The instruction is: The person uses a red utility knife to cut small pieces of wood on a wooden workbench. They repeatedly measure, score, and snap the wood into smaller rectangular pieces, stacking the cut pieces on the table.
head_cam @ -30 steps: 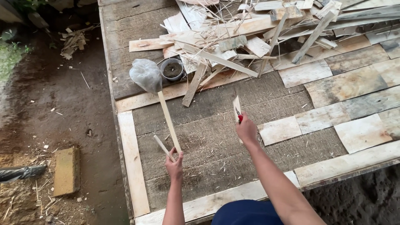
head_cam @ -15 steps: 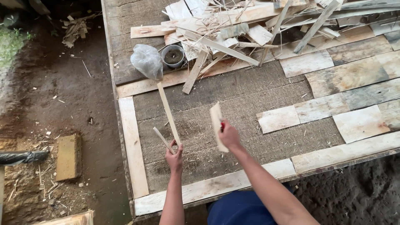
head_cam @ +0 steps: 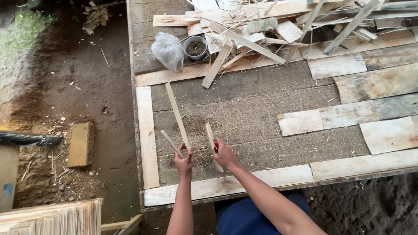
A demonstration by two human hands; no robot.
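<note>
Right hand [head_cam: 224, 154] drawn closer to left hand [head_cam: 184, 160] — both gripping wood strips [head_cam: 176, 114]

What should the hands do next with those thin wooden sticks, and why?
Probably bring the right hand, holding a red-handled blade, to the long thin wooden strip in the left hand. The two hands sit close together over the coarse brown matting, strip raised.
</note>
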